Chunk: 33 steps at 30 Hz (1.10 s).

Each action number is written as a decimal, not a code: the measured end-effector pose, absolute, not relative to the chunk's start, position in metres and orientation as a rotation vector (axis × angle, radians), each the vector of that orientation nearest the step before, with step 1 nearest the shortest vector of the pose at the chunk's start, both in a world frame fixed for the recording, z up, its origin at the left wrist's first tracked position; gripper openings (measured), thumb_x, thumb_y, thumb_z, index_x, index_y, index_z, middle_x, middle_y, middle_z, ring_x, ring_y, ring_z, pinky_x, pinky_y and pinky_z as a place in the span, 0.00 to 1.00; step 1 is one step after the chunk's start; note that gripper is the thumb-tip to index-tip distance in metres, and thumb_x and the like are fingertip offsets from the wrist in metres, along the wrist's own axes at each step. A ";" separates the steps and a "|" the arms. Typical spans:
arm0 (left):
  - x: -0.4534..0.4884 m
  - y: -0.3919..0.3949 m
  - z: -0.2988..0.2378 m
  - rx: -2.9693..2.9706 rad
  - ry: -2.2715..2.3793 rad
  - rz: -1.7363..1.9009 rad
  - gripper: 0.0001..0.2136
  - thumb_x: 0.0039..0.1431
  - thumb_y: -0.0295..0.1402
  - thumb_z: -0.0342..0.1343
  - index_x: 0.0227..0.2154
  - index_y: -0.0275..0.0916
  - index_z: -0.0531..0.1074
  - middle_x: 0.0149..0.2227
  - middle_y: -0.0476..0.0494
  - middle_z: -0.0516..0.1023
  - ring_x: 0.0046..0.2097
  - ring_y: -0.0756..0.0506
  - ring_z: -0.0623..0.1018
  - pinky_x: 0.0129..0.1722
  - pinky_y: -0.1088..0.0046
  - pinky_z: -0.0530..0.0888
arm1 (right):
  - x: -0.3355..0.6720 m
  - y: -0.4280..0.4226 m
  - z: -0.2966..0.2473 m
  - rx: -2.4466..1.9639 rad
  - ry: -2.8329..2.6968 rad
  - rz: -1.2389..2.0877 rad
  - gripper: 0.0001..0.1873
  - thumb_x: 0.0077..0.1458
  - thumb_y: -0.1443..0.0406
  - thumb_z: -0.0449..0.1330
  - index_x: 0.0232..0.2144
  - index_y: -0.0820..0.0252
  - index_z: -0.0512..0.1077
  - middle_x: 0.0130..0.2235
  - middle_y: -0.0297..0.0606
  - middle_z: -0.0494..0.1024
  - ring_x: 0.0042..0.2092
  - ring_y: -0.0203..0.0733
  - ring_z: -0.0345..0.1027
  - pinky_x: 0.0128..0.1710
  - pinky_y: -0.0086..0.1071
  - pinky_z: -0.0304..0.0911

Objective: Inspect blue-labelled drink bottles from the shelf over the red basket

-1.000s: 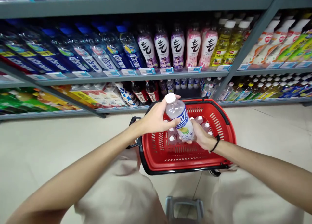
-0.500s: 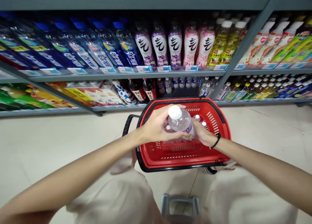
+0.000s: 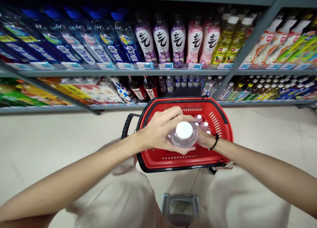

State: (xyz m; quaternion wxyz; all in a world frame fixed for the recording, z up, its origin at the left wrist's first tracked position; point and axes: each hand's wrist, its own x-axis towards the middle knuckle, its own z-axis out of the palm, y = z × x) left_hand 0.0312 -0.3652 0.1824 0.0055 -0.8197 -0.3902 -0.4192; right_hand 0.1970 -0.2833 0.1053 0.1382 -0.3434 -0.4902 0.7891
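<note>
Over the basket, my left hand point(image 3: 164, 127) wraps round the upper body of a clear plastic bottle point(image 3: 189, 143) with a white cap point(image 3: 184, 130). The cap points up toward me, so the bottle's lower part is hidden beneath it. My right hand point(image 3: 203, 138), with a black band at the wrist, grips the bottle lower down on its right side; its fingers are mostly hidden. Below is a red shopping basket point(image 3: 158, 162) with black rims, and in it several small bottles with white caps point(image 3: 204, 125) stand near the right hand.
A grey shelf point(image 3: 123, 72) crosses the front, with blue-capped drink bottles point(image 3: 127, 39), purple and pink bottles point(image 3: 178, 39) and yellow bottles point(image 3: 223, 43). Smaller bottles point(image 3: 184, 81) fill part of the lower level. A black basket handle point(image 3: 126, 125) sticks out left. A grey stool point(image 3: 180, 214) stands between my knees.
The bottle has turned more upright, its cap shifting right and down in view and facing me more. Its label is now hidden. Both hands stay at it.
</note>
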 end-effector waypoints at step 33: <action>0.018 -0.365 0.166 -2.732 -1.391 -1.189 0.30 0.52 0.55 0.69 0.50 0.38 0.74 0.42 0.41 0.82 0.36 0.45 0.82 0.35 0.72 0.75 | 0.203 -0.297 0.080 -1.048 -1.422 2.393 0.30 0.43 0.41 0.70 0.37 0.56 0.74 0.43 0.37 0.83 0.50 0.50 0.72 0.58 0.42 0.67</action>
